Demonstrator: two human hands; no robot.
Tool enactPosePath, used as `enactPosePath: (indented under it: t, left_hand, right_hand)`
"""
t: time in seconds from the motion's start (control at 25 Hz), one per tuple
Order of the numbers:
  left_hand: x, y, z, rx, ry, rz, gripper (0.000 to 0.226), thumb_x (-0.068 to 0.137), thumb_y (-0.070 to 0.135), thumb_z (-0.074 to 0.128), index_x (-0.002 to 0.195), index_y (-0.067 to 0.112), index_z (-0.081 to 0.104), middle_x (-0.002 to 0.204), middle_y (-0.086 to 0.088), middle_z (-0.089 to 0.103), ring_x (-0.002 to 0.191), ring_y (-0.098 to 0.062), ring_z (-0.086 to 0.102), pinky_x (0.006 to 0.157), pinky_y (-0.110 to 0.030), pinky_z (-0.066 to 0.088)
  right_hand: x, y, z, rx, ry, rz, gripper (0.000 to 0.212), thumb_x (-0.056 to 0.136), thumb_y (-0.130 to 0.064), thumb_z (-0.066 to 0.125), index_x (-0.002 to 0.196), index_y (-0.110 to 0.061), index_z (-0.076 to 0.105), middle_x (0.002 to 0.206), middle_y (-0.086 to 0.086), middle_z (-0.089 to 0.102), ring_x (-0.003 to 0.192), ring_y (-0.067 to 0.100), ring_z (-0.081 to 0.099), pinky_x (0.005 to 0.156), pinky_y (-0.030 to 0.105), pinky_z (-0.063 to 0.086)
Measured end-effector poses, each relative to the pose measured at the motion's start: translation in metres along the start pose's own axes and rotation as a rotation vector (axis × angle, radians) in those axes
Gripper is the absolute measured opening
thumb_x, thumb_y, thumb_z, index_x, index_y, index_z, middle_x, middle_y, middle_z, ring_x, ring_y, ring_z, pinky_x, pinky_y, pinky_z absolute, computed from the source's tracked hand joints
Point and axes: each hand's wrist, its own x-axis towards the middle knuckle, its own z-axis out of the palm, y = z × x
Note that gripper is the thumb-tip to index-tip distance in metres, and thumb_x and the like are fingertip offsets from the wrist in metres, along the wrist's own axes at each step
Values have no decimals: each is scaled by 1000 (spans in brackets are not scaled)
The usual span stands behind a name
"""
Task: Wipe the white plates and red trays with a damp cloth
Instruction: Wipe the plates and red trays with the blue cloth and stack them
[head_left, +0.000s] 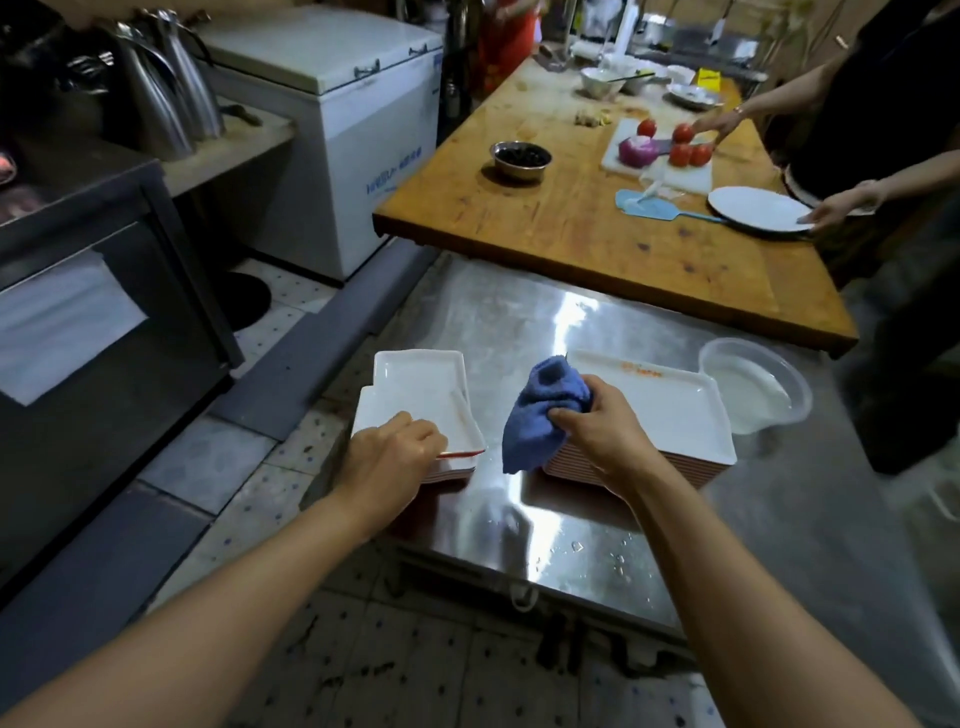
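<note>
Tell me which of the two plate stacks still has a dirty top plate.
The right stack, beside the plastic water container: its top plate shows an orange smear near the far edge. The left stack's top looks clean.

Single head-worn wide-angle view, looking forward and down

The camera sits above the person's forearms, which enter from the bottom edge and reach toward the steel worktop (597, 322), close enough that both hands fill the middle of the frame. It faces along the worktop toward a wooden table (561, 218) farther off at upper right, with a white chest freezer (332, 93) at upper left. Wide-angle bending curves the edges. No second view shares the scene
</note>
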Motion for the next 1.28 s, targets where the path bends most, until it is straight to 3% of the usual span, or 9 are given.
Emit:
enactPosePath:
  t: [0.28, 0.44, 0.52, 0.68, 0.92, 1.0, 1.08, 1.28]
  left_hand:
    - [-10, -1, 39, -13, -110, 22, 23, 53, 10, 88, 68, 14, 71, 69, 1, 68, 62, -23, 62, 33, -24, 42]
    - [-10, -8, 56, -30, -191, 24, 42, 44, 29, 93, 75, 13, 71, 77, 1, 68, 67, -22, 62, 35, -25, 42]
    - [-7, -11, 63, -68, -240, 0, 45, 50, 32, 91, 85, 12, 70, 88, -1, 69, 76, -24, 62, 40, -29, 47]
    - [3, -19, 81, -52, -361, -57, 53, 79, 49, 66, 121, 18, 56, 127, 4, 54, 111, -20, 49, 66, -31, 45]
    - [19, -24, 84, 19, -504, -84, 53, 87, 65, 40, 114, 21, 50, 126, 5, 47, 112, -18, 42, 65, -30, 35]
    - [32, -18, 77, -35, -493, -134, 53, 88, 64, 37, 112, 20, 53, 121, 3, 53, 109, -20, 45, 70, -33, 38]
    - [49, -8, 67, -135, -431, -181, 51, 90, 58, 41, 123, 21, 51, 127, 2, 54, 115, -21, 46, 82, -37, 42]
    - [95, 30, 48, -337, -297, -253, 49, 90, 48, 50, 132, 23, 46, 134, 4, 51, 126, -19, 41, 90, -37, 41]
  right_hand:
    - [0, 5, -4, 22, 146, -37, 19, 87, 2, 54, 105, -2, 59, 89, 7, 66, 78, 14, 62, 62, 16, 50]
    - [-2, 11, -10, 17, 175, -17, 18, 88, -3, 56, 105, -8, 58, 93, 6, 66, 80, 12, 62, 60, 11, 50]
    - [-2, 12, -12, 8, 188, -14, 18, 87, -2, 55, 102, -11, 57, 91, 4, 65, 79, 11, 61, 60, 12, 50]
    - [-4, 16, -14, 35, 222, 23, 17, 87, -2, 54, 101, -12, 54, 95, 7, 64, 86, 18, 62, 75, 29, 53]
    - [-8, 18, -28, -2, 337, 19, 19, 85, -1, 54, 99, -13, 47, 93, 8, 59, 82, 18, 57, 69, 30, 50]
    - [-9, 16, -36, -35, 389, 1, 20, 85, -2, 54, 99, -14, 46, 90, 6, 58, 79, 15, 56, 65, 26, 48]
    - [-6, 12, -44, -59, 419, -27, 22, 84, -1, 53, 97, -16, 46, 85, 0, 57, 77, 13, 56, 62, 22, 47]
    - [20, 11, -59, -205, 456, -99, 23, 84, -1, 52, 99, -17, 46, 90, 5, 56, 84, 22, 55, 67, 30, 47]
